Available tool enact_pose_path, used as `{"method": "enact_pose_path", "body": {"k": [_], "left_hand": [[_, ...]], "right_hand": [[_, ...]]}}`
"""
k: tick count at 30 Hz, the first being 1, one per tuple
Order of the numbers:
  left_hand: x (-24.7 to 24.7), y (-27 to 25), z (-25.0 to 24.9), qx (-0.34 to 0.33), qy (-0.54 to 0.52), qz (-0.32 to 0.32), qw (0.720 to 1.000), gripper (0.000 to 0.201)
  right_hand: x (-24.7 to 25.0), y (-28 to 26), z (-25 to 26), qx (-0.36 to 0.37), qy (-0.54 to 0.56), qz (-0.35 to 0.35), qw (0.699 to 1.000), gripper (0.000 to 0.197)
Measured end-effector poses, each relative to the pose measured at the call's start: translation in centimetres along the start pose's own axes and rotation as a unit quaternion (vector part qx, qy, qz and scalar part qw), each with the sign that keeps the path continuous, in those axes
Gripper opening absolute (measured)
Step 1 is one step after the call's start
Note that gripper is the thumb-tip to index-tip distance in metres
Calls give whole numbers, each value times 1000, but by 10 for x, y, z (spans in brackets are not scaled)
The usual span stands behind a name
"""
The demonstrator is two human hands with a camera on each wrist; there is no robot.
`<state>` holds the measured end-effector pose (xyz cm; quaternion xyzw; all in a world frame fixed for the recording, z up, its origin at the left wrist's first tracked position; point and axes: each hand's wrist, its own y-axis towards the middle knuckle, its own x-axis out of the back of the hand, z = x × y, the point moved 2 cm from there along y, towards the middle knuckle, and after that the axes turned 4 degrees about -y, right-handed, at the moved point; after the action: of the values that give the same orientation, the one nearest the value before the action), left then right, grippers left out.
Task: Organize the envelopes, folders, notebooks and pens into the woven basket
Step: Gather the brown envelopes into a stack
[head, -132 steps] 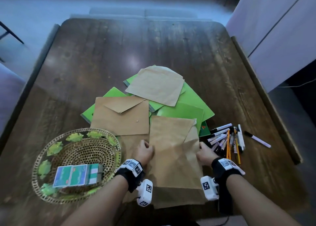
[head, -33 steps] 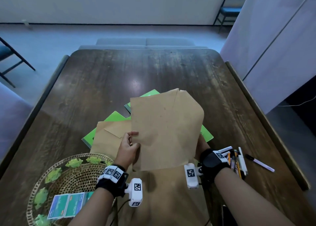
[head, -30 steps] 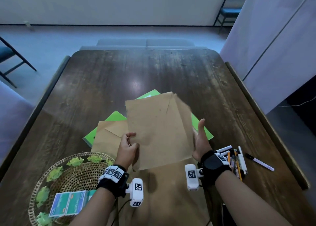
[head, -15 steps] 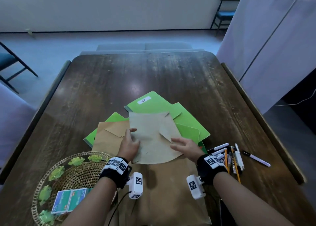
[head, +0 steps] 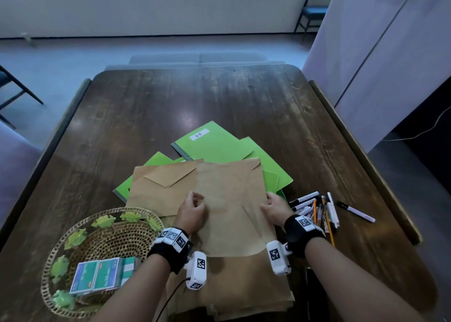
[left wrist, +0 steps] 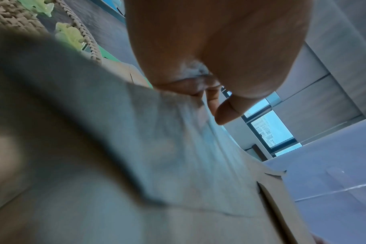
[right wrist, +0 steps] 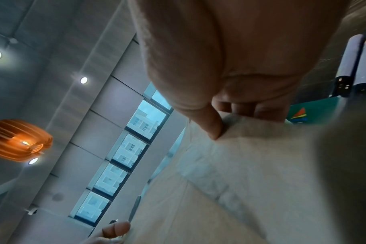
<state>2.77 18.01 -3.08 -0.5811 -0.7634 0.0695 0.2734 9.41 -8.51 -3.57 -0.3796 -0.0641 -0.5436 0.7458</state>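
brown envelopes [head: 229,199], green folders [head: 214,143]

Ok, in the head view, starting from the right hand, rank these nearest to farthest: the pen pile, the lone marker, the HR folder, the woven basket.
From the right hand:
1. Pen pile, just to its right.
2. Lone marker, farther right, apart from the pile.
3. HR folder, ahead and to the left.
4. Woven basket, far left, past the left hand.

Brown envelopes [head: 229,199] overlap flat atop green folders [head: 214,143] at centre; pens [head: 317,209] at 3 o'clock; woven basket [head: 102,248] at 8 o'clock.
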Motion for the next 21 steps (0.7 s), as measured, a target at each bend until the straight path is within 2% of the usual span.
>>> {"method": "enact_pose_path", "body": {"k": [1, 3, 5, 7, 9, 12, 14, 16, 18, 21], "left_hand": [[0, -3, 2, -8, 15, -8, 1000, 24], [-2, -12, 9, -16, 48, -21, 998, 37], [-8, -23, 24, 11, 108, -16, 994, 46], [-18, -28, 47, 39, 167, 4, 985, 34], [-28, -29, 73, 63, 206, 41, 976, 13], [-37, -36, 91, 81, 237, 62, 966, 8], [-42, -39, 100, 100, 241, 48, 964, 26], [-45, -42, 102, 120, 240, 30, 963, 38], [-50, -42, 104, 130, 233, 24, 963, 36], [-55, -40, 103, 127, 221, 38, 966, 23]], "right_hand": [[0, -3, -6, -4, 9, 7, 1000, 22], [-3, -9, -20, -15, 35, 37, 999, 21], [-7, -14, -39, -29, 27, 55, 998, 24], [-15, -17, -60, -45, -14, 64, 997, 27], [-24, -26, -76, -78, -95, 58, 991, 18], [-36, -40, -95, -120, -210, 35, 970, 7], [-42, -44, -107, -136, -232, 7, 963, 16], [-46, -46, -109, -144, -231, -11, 962, 37], [-47, -46, -107, -146, -232, -11, 962, 49], [-45, -42, -103, -143, -239, -4, 960, 48]]}}
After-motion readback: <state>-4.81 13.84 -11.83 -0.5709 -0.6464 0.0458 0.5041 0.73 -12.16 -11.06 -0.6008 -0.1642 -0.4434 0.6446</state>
